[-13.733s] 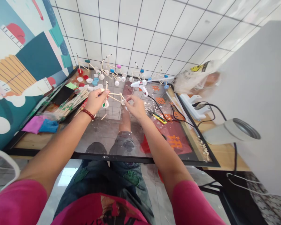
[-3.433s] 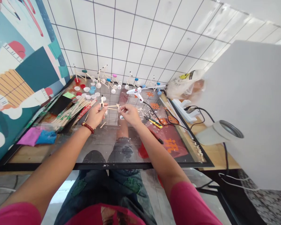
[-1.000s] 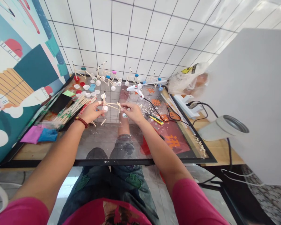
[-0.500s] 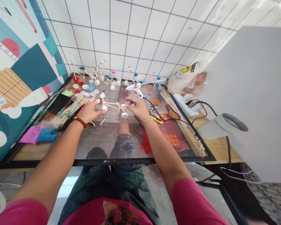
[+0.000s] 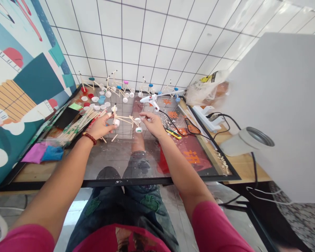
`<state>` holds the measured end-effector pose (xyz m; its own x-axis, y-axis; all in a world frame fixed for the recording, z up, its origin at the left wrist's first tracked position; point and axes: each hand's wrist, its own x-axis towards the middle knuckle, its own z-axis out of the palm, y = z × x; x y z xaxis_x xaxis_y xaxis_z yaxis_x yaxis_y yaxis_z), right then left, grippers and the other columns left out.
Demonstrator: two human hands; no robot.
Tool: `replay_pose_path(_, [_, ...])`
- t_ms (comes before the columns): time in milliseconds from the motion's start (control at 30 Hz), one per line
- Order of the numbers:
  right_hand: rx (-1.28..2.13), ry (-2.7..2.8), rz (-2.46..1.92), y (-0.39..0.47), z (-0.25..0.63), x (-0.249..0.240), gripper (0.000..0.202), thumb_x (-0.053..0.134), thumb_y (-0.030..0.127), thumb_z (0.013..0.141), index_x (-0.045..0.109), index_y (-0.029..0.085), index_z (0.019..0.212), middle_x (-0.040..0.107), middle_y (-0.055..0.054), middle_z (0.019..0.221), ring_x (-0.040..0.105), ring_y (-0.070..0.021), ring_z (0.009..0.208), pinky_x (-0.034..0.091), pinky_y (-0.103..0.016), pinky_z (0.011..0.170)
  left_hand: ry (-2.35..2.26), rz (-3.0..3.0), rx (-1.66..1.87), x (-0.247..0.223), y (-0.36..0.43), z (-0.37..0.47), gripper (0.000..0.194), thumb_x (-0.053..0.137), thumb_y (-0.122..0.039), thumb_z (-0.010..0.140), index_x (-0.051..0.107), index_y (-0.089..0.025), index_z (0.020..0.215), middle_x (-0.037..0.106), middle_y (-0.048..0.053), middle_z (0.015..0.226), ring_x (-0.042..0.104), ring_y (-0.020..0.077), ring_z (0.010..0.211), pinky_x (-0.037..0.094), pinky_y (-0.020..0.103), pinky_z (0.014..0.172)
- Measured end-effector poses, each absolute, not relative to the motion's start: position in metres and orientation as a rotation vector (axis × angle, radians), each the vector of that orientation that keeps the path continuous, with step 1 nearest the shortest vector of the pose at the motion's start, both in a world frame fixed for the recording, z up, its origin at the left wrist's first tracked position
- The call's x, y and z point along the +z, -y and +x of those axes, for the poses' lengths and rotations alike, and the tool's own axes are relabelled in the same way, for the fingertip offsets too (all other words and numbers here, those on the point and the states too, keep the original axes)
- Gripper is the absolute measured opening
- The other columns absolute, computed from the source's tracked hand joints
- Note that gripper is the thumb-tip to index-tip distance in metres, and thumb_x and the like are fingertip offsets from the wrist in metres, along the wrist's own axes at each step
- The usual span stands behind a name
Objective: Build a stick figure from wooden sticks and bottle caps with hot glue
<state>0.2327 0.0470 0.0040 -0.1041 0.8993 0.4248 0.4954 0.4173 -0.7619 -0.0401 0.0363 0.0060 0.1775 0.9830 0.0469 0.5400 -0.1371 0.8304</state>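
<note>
Nearside of the glue gun (image 5: 153,102), the left hand (image 5: 100,127) grips a stick frame (image 5: 132,120); the right hand (image 5: 154,124), fingers parted, seemingly checks fit; steadiness comes next.

A magenta shirt (image 5: 153,241) tops green-patched jeans (image 5: 115,206), with a dark-red bead bracelet (image 5: 90,138).

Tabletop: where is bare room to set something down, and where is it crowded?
Front middle, between left forearm and red object, loose stick and black front edge, looks nearly bare. Crowded: left (stick bundle), back (caps, stick models), right (yellow cutter).
</note>
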Motion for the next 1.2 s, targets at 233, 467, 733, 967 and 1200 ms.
replay_pose_path(233, [0.272, 1.680, -1.221, -0.050, 0.243, 0.007, 0.030, 0.051, 0.013, 0.084, 0.075, 0.022, 0.099, 0.075, -0.007, 0.108, 0.067, -0.0236, 0.104, 0.049, -0.040, 0.099, -1.504, 1.802, 0.734, 0.005, -0.038, -0.042, 0.075, 0.073, -0.037, 0.070, 0.051, -0.024, 0.141, 0.074, 0.004, 0.097, 0.066, 0.0159, 0.060, 0.046, 0.023, 0.049])
replay_pose_path(467, [0.188, 1.735, -1.220, -0.048, 0.242, 0.007, 0.027, 0.052, 0.020, 0.088, 0.075, 0.022, 0.102, 0.076, -0.006, 0.106, 0.067, -0.0232, 0.102, 0.050, -0.039, 0.096, -1.497, 1.806, 0.759, 0.006, -0.036, -0.041, 0.070, 0.072, -0.033, 0.072, 0.053, -0.025, 0.139, 0.068, 0.007, 0.123, 0.062, 0.0096, 0.055, 0.047, 0.021, 0.048])
replay_pose_path(733, [0.146, 1.951, -1.181, -0.034, 0.222, 0.001, 0.030, 0.052, 0.018, 0.092, 0.072, 0.023, 0.113, 0.071, -0.007, 0.122, 0.061, -0.0247, 0.115, 0.043, -0.043, 0.102, -1.516, 1.792, 0.737, 0.012, -0.031, -0.037, 0.069, 0.072, -0.031, 0.077, 0.050, -0.021, 0.142, 0.073, 0.007, 0.100, 0.061, 0.0101, 0.053, 0.043, 0.020, 0.048])
replay_pose_path(967, [0.108, 2.040, -1.210, -0.021, 0.209, 0.004, 0.030, 0.051, 0.020, 0.095, 0.070, 0.024, 0.118, 0.069, -0.006, 0.128, 0.058, -0.0254, 0.118, 0.038, -0.044, 0.098, -1.529, 1.817, 0.769, 0.013, -0.029, -0.033, 0.066, 0.070, -0.034, 0.078, 0.054, -0.021, 0.141, 0.063, -0.002, 0.062, 0.059, 0.0142, 0.050, 0.040, 0.022, 0.049])
replay_pose_path(1200, [0.039, 2.126, -1.213, -0.016, 0.206, 0.007, 0.035, 0.046, 0.023, 0.098, 0.066, 0.023, 0.126, 0.065, -0.007, 0.133, 0.055, -0.0254, 0.121, 0.036, -0.042, 0.094, -1.542, 1.794, 0.774, 0.015, -0.026, -0.030, 0.061, 0.066, -0.038, 0.080, 0.057, -0.021, 0.138, 0.058, -0.004, 0.053, 0.057, 0.0155, 0.049, 0.038, 0.022, 0.048])
